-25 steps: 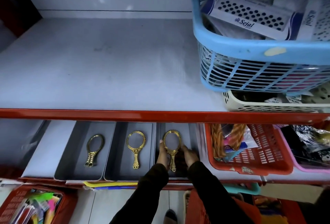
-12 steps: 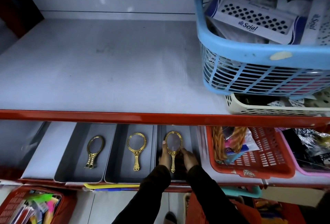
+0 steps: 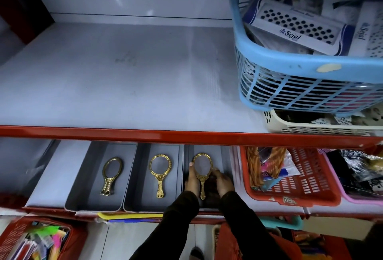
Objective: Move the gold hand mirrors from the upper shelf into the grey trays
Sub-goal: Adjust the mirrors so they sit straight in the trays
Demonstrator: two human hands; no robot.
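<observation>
Three grey trays sit side by side on the lower shelf, each with one gold hand mirror lying flat, head toward twelve o'clock and handle toward six. The left tray (image 3: 83,178) holds the left mirror (image 3: 110,175), the middle tray (image 3: 141,178) the middle mirror (image 3: 160,173), both well apart from the hands. In the right tray (image 3: 224,156), the right mirror (image 3: 202,173) lies between the two hands: the left hand (image 3: 191,178) is pressed against its nine o'clock side, thumb up along the frame, and the right hand (image 3: 223,181) sits at its three o'clock side, fingers curled toward the neck. Both touch it; whether either truly grips it I cannot tell. The upper shelf (image 3: 124,73) is bare at its left and middle, with a blue basket (image 3: 290,68) at two o'clock. A red basket (image 3: 300,193) stands just beside the right tray at three o'clock.
</observation>
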